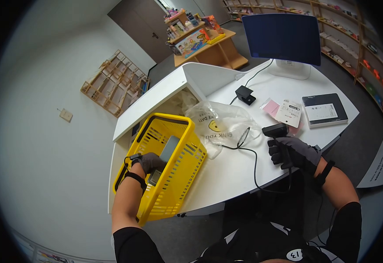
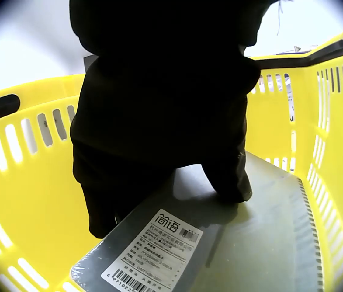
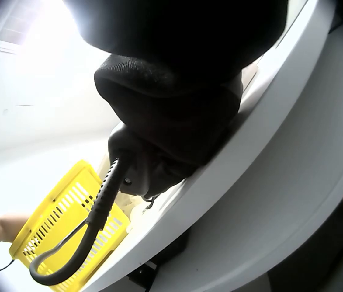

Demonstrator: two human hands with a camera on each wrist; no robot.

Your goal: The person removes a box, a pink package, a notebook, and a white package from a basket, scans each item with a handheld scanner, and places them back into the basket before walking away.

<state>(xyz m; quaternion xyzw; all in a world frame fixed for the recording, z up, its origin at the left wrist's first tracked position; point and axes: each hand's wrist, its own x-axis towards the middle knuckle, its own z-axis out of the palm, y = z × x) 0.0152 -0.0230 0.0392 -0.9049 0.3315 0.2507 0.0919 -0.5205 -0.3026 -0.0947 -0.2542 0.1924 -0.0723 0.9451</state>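
Observation:
A yellow plastic basket (image 1: 187, 168) lies tilted on the left end of the white counter (image 1: 231, 171). My gloved left hand (image 1: 152, 163) reaches into it and grips a flat grey box (image 1: 170, 148). In the left wrist view the thumb presses on the box's face (image 2: 263, 237) above its white barcode label (image 2: 153, 252), with the basket wall (image 2: 25, 182) behind. My gloved right hand (image 1: 290, 151) holds a black barcode scanner (image 1: 275, 129) above the counter's front right. The scanner's handle (image 3: 134, 167) and its cable (image 3: 80, 243) show in the right wrist view.
A crumpled clear plastic bag (image 1: 222, 125) lies beside the basket. Behind it are a black scanner stand (image 1: 245, 94), a monitor (image 1: 283, 39), a white packet (image 1: 289, 113) on a pink card, and a dark box (image 1: 325, 110). Wooden shelves stand beyond the counter.

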